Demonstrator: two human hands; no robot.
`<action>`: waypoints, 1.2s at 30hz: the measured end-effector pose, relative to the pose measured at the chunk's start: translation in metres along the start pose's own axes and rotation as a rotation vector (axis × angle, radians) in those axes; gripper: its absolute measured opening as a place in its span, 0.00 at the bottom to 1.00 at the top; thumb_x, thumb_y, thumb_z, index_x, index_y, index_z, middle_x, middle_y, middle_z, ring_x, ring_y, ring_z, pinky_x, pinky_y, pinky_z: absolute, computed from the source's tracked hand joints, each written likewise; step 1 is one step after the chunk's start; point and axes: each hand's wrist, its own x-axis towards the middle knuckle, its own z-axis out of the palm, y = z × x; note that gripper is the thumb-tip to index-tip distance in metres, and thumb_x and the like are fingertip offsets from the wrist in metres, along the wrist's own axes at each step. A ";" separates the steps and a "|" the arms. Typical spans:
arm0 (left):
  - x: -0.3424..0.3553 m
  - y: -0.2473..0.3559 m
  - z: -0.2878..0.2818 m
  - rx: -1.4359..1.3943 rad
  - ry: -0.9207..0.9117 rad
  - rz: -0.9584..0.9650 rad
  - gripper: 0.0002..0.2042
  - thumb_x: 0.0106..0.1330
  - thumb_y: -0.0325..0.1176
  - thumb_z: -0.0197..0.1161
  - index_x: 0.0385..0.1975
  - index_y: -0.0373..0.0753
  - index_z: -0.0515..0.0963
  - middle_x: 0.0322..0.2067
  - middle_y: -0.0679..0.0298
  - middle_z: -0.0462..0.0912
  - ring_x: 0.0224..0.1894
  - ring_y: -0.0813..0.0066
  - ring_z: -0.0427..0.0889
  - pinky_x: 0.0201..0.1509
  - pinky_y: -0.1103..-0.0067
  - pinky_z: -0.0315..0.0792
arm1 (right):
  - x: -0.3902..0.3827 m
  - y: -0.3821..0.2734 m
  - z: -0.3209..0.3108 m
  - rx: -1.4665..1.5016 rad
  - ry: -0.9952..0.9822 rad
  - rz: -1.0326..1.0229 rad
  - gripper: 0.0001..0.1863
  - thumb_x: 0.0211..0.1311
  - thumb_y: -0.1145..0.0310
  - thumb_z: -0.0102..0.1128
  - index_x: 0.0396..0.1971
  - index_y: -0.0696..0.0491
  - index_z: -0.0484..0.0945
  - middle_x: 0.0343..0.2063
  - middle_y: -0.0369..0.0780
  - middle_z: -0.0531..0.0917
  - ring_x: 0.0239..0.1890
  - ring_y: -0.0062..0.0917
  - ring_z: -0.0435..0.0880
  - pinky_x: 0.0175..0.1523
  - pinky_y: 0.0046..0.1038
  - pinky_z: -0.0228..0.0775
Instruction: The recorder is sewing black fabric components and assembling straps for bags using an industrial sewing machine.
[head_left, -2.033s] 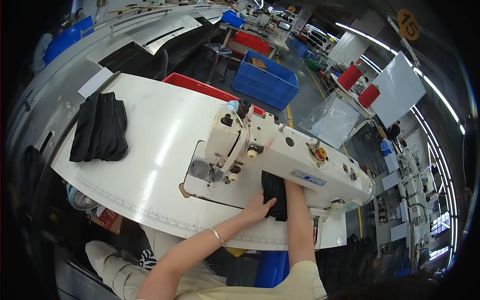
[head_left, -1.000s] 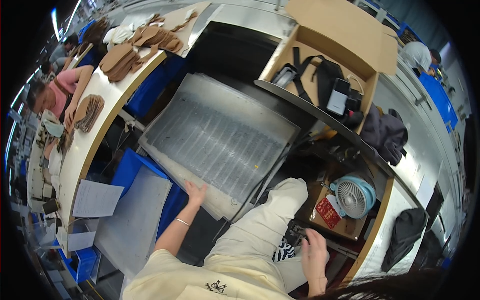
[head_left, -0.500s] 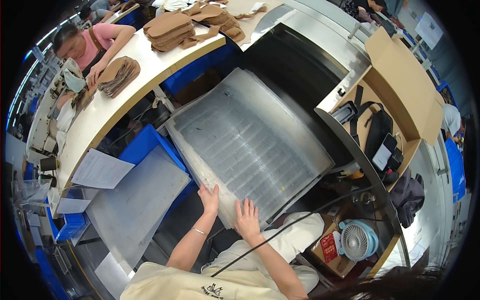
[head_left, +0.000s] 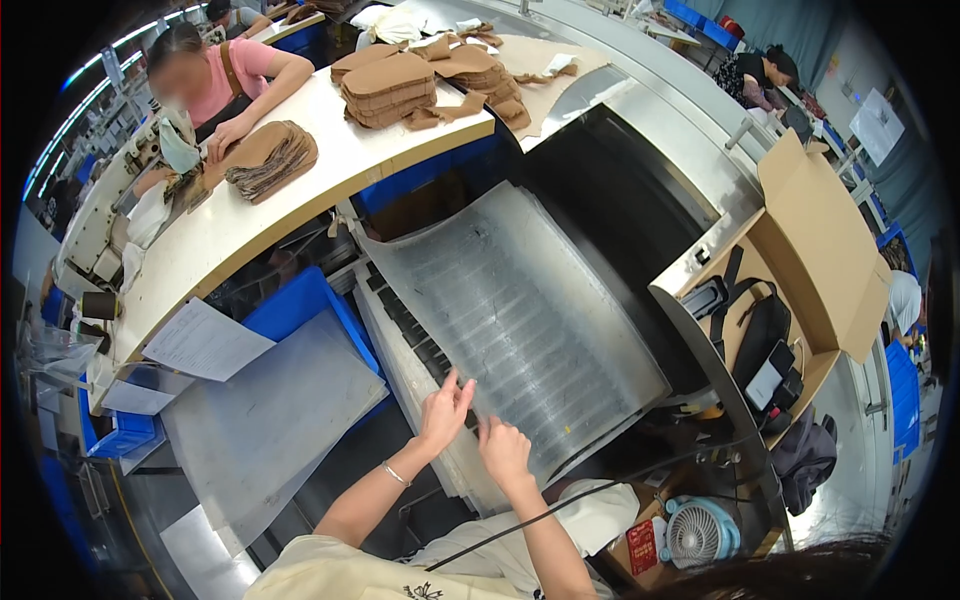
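Observation:
My left hand [head_left: 446, 408] pinches the near-left edge of the top sheet of a grey translucent plastic stack [head_left: 530, 330]. My right hand [head_left: 502, 446] is beside it, a little lower and to the right, with fingers curled over the same edge. The top sheet is raised and bowed, exposing a row of dark strips [head_left: 405, 320] on a pale sheet underneath along the left side. A black cord crosses in front of my right forearm.
A co-worker [head_left: 250, 80] works at a curved white table [head_left: 180, 255] with brown piles [head_left: 390, 90]. Left sit a blue bin [head_left: 280, 310] and a loose plastic sheet [head_left: 270, 420]. Right are a cardboard box [head_left: 820, 260], fan [head_left: 696, 532] and metal counter [head_left: 680, 140].
The view has swung from the sewing machine to the plastic stack. Both hands have come onto the stack, and its top sheet has been gripped and lifted, uncovering dark strips.

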 end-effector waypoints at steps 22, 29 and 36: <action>0.247 -0.151 0.022 0.764 0.197 0.000 0.25 0.68 0.41 0.37 0.63 0.36 0.52 0.65 0.59 0.53 0.68 0.63 0.47 0.70 0.66 0.40 | 0.068 0.017 0.006 0.278 0.099 -0.151 0.16 0.64 0.60 0.46 0.35 0.57 0.77 0.22 0.50 0.80 0.27 0.44 0.81 0.34 0.41 0.72; 0.248 -0.146 0.013 0.747 0.158 -0.038 0.26 0.70 0.44 0.34 0.64 0.38 0.51 0.66 0.62 0.50 0.68 0.65 0.47 0.70 0.69 0.39 | 0.021 0.089 -0.055 1.272 0.271 0.203 0.24 0.67 0.58 0.44 0.43 0.69 0.69 0.38 0.53 0.79 0.36 0.39 0.83 0.36 0.31 0.78; 0.256 -0.109 -0.012 0.694 -0.047 -0.194 0.26 0.70 0.43 0.34 0.63 0.35 0.52 0.64 0.56 0.54 0.68 0.61 0.47 0.69 0.65 0.41 | -0.001 0.078 -0.064 1.159 0.279 0.060 0.20 0.68 0.63 0.44 0.47 0.67 0.68 0.41 0.50 0.79 0.39 0.34 0.82 0.42 0.29 0.77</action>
